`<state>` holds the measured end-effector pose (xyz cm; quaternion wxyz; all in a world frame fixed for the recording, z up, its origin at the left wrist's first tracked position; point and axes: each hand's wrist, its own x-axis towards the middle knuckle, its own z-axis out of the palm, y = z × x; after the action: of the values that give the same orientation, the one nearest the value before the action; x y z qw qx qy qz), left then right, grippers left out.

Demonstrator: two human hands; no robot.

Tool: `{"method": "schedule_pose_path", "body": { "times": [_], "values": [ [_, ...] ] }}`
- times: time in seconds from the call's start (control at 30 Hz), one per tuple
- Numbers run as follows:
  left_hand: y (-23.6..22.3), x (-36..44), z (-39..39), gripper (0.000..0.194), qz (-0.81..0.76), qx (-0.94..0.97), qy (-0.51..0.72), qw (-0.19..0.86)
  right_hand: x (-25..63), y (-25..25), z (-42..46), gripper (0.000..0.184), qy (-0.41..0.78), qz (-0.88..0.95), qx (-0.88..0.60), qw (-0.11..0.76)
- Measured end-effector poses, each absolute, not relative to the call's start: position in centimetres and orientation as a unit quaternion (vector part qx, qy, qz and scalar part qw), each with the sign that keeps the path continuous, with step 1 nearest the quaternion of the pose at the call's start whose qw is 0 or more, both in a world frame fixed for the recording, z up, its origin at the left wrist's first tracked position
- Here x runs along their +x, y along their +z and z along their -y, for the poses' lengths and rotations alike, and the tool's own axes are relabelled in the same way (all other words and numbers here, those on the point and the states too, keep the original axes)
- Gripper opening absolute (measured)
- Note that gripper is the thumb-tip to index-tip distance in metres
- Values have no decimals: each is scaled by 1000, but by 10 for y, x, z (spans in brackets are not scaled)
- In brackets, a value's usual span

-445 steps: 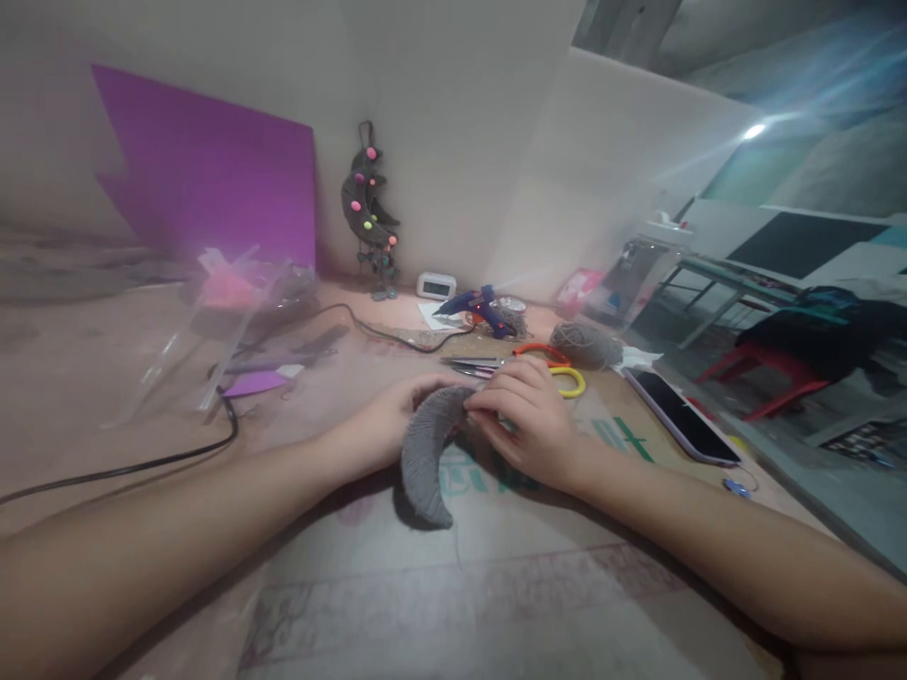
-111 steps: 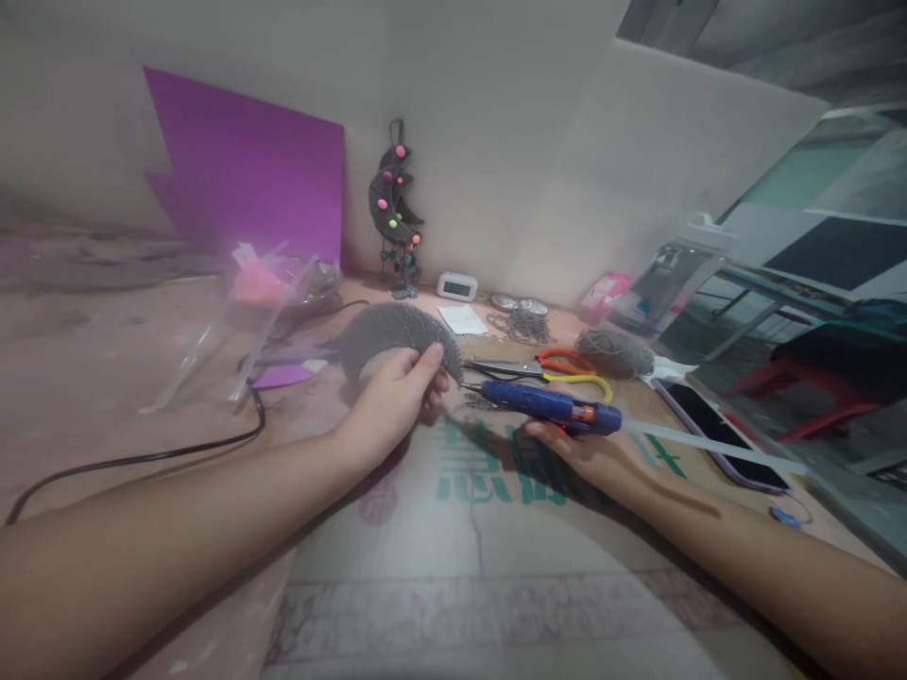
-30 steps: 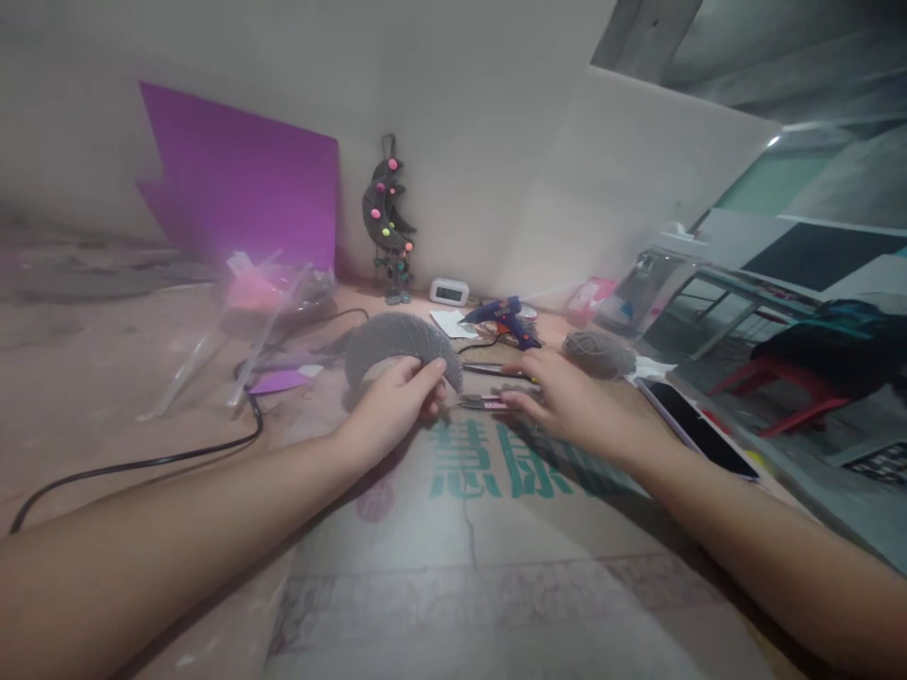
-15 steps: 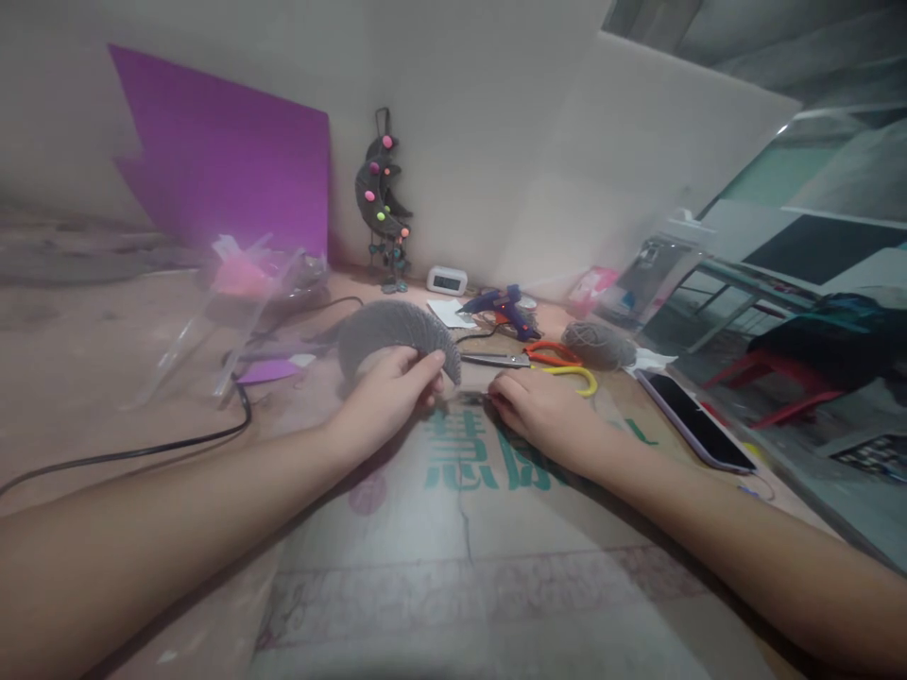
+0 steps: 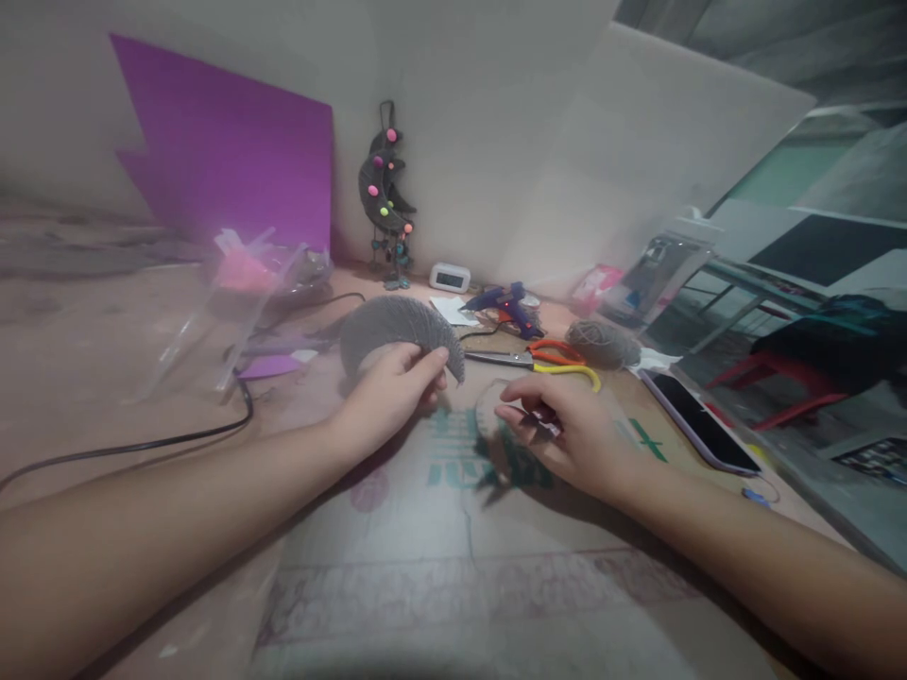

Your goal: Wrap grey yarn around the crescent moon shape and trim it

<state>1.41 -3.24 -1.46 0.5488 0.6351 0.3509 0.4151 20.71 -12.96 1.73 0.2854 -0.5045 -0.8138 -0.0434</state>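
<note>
Here, a fat gray moon shape wrapped in yarn sits in the middle of the frame, a bit left, up off the table. The left hand pinches it near its right tip, with the thumb on top and the fingers tucked under. Its pointed end aims down to the right.

Just right of the middle, the right hand has its fingers curled around a small dark tool, too blurry to see well. The fingertips are apart from the moon shape.

Under both hands lies a sheet with green letters. Behind them are scissors with one orange and one yellow handle. A blue glue gun is past those, and a gray yarn ball sits to its right. A phone lies toward the right.

On the left side, something pink shows in clear plastic; I can't tell if it is inside or behind. At the upper right is a see-through box, with dark shapes showing that are too blurry to name.

Near the top middle, another moon with bright dots is on the wall.
</note>
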Motion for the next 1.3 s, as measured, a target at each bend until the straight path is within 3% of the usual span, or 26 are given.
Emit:
{"method": "schedule_pose_path", "body": {
  "times": [0.23, 0.57, 1.1, 1.3],
  "values": [
    [-13, 12, 37, 40, -357, 706, 402, 462, 211, 3, 119, 9, -141, 857, -416, 271],
    [-3, 9, 48, 43, -368, 792, 359, 329, 206, -5, 121, 10, -152, 866, -391, 272],
    [6, 7, 55, 45, -392, 804, 301, 331, 203, 0, 118, 18, -187, 881, -351, 257],
    [4, 6, 52, 47, -390, 803, 309, 329, 207, -1, 117, 18, -143, 857, -400, 291]
  ]
}}
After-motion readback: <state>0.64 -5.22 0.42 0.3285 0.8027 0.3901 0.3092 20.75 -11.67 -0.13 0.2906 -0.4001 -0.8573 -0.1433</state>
